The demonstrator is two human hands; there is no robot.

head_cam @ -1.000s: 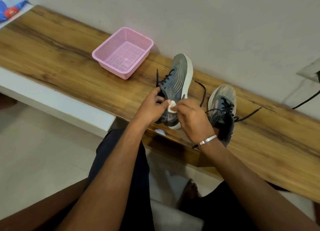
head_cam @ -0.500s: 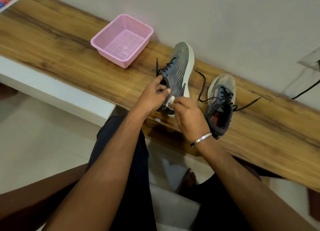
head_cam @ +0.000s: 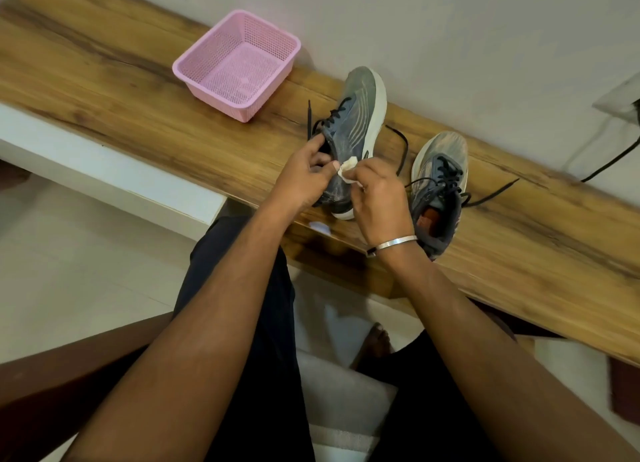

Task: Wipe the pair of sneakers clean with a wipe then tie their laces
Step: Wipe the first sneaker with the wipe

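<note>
sneakers sit right of centre on the desk [head_cam: 104, 91]: the left sneaker [head_cam: 353, 129] tipped on its side, gripped at the collar by the left hand [head_cam: 304, 177], the right sneaker [head_cam: 440, 170] upright just beside it. the right hand [head_cam: 377, 198] pinches a small wipe [head_cam: 348, 169] in curled fingers [head_cam: 360, 176], against the upper. loose laces [head_cam: 401, 150] trail about; i reckon the wipe could snag them, or the heel near the desk edge could slip off. the pink basket [head_cam: 239, 105], upper left, looks empty.
</note>
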